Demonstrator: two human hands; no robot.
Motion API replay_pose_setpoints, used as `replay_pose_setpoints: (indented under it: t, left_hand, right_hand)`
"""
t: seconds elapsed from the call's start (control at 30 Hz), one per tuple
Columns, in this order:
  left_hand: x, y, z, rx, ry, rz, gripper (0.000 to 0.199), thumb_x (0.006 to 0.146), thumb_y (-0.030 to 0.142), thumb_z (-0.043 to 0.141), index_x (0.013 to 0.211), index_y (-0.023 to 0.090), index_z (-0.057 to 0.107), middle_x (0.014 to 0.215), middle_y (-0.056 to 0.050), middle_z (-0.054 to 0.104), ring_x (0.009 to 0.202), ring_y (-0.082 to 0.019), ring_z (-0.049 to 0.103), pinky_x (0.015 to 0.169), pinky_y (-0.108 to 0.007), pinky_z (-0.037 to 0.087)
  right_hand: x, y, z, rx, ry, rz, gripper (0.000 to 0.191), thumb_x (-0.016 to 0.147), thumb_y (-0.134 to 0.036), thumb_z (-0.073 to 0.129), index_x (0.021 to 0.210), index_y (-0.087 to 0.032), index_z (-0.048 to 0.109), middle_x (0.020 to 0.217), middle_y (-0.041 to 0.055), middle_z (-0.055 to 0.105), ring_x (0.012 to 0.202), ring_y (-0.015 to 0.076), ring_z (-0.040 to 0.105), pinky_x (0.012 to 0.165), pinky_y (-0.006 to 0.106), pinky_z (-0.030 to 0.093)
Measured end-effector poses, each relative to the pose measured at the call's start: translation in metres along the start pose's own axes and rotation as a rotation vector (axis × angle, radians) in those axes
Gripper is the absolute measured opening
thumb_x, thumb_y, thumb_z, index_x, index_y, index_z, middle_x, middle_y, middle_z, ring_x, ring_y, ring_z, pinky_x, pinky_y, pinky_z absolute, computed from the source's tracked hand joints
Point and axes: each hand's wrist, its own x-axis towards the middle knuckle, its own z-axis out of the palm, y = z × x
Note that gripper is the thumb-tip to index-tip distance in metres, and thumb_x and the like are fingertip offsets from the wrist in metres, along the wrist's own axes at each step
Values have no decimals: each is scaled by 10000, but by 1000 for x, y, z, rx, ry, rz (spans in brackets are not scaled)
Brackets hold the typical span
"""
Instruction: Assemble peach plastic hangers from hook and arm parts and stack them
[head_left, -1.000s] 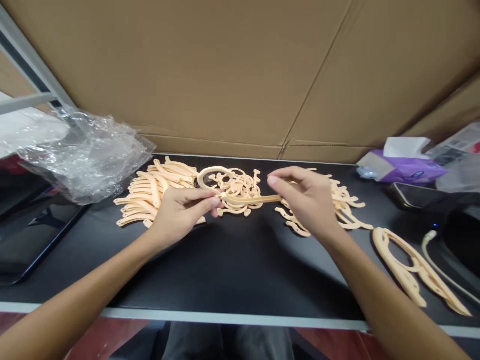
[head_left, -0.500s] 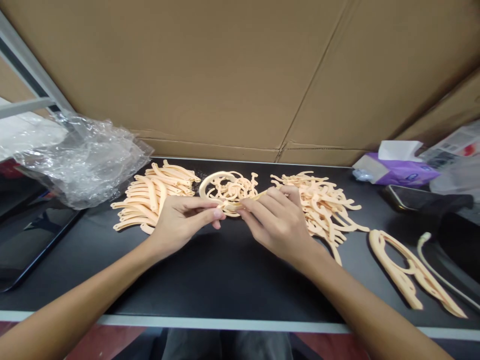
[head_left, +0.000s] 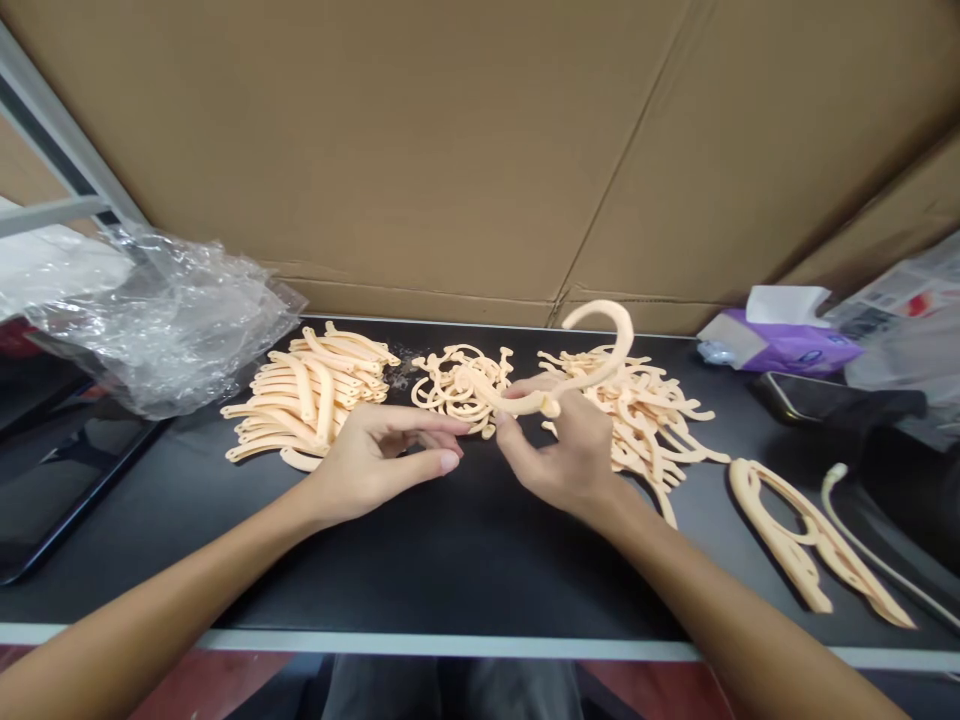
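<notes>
Pinched in my right hand (head_left: 562, 445) is a peach plastic hanger piece (head_left: 531, 403), a curved arm with a hook (head_left: 624, 345) joined at its right end. The hook arches up above my knuckles, and the arm's other end points left. My left hand (head_left: 375, 465) is open just left of it, thumb and fingers apart with nothing between them. Behind the hands lies a small pile of hooks (head_left: 454, 380). Stacked hanger arms (head_left: 289, 405) lie beyond my left hand, and thinner notched arms (head_left: 660, 420) are heaped beyond my right.
A folded peach hanger (head_left: 780, 540) lies at the right on the black table (head_left: 450, 570), near a pale cable (head_left: 874, 530) and a phone (head_left: 795, 398). A purple tissue box (head_left: 795, 345) stands behind. Crumpled clear plastic (head_left: 172, 320) and a dark tablet (head_left: 67, 490) are at the left.
The hanger piece has turned in my right hand, so its hook now stands up on the right instead of lying at the left. My left fingers have let go of it.
</notes>
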Motion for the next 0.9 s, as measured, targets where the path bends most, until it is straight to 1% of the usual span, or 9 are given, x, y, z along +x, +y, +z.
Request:
replay_pose_setpoints:
  t: [0.1,0.17,0.27,0.33,0.43,0.53,0.63,0.73,0.9]
  left_hand:
    - [-1,-1,2,106,34,105,190,813,141,720,993,164,776,784,-36,758,686,-117,685,650,-195,552]
    - [-2,-1,2,241,104,258,137,825,126,699,946,153,759,755,-32,729,649,-111,656,623,-207,534]
    - [-5,0,2,560,245,578,109,793,91,713,878,158,711,732,-21,677,628,-113,606,592,-229,490]
    - [-6,2,0,772,349,711,129,764,117,750,861,169,683,745,-27,648,669,-141,587,622,-269,478]
    - [-5,4,-1,951,378,656,148,784,227,766,868,166,659,780,-47,643,731,-185,588,697,-335,478]
    - [-3,2,-1,939,225,526,143,870,279,693,918,153,644,816,-49,685,738,-184,627,717,-331,486]
    - [-3,-1,1,845,166,458,95,936,229,609,984,156,646,861,-35,712,755,-156,659,715,-282,495]
    - [-3,0,1,753,195,398,117,945,193,582,1029,154,654,922,-42,719,807,-143,669,752,-257,509]
    - [0,9,-6,676,231,344,349,928,250,606,1262,147,608,1161,-96,689,982,-183,655,909,-321,514]
  right_hand:
    - [0,-2,2,349,-55,406,87,795,-125,639,837,-200,652,792,14,697,734,167,659,692,313,531]
    - [1,-2,3,613,-118,624,50,782,-167,691,811,-204,674,788,4,708,722,163,664,690,310,537]
    - [0,-3,5,885,-176,817,93,763,-211,765,835,-208,706,797,2,737,747,163,688,767,327,549]
    - [-1,-5,6,985,-231,867,112,776,-221,777,872,-211,720,789,2,751,778,162,707,818,327,546]
    - [-4,-11,7,1069,-314,893,121,787,-232,787,892,-208,730,794,1,757,764,141,715,786,286,554]
    - [-5,-17,9,1096,-373,903,126,795,-265,786,876,-194,722,819,8,751,750,136,715,749,274,568]
    - [-5,-19,10,1079,-421,919,171,806,-301,774,906,-190,692,836,9,739,748,151,718,774,315,581]
    - [-5,-20,11,993,-474,913,211,811,-303,760,957,-189,660,819,4,723,748,151,703,793,326,569]
    - [-10,-33,13,860,-547,796,143,864,-258,681,971,-191,614,806,2,698,761,151,673,744,304,542]
